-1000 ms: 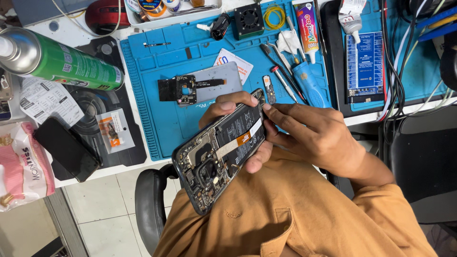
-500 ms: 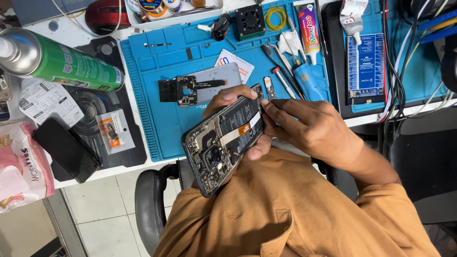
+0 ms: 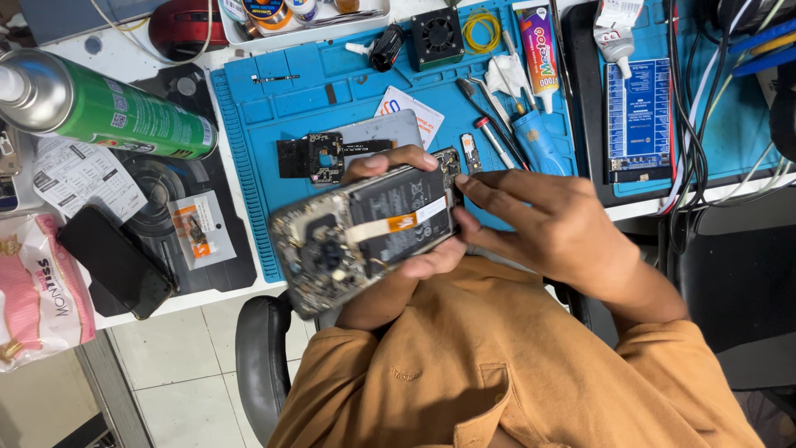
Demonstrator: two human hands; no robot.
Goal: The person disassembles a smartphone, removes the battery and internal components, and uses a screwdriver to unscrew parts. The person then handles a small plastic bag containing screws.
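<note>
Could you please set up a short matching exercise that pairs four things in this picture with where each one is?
Things:
1. opened phone
2. green spray can
3. small black fan
4. black phone

Places:
A. lying on its side at the left of the blue mat
B. face down on the white bench, beside the pink packet
C. held between both hands
D. at the top edge of the blue mat

Pairs: 1-C, 2-A, 3-D, 4-B

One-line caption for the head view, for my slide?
Left hand grips an opened smartphone above a blue repair mat; right hand works at the phone's end.
</note>
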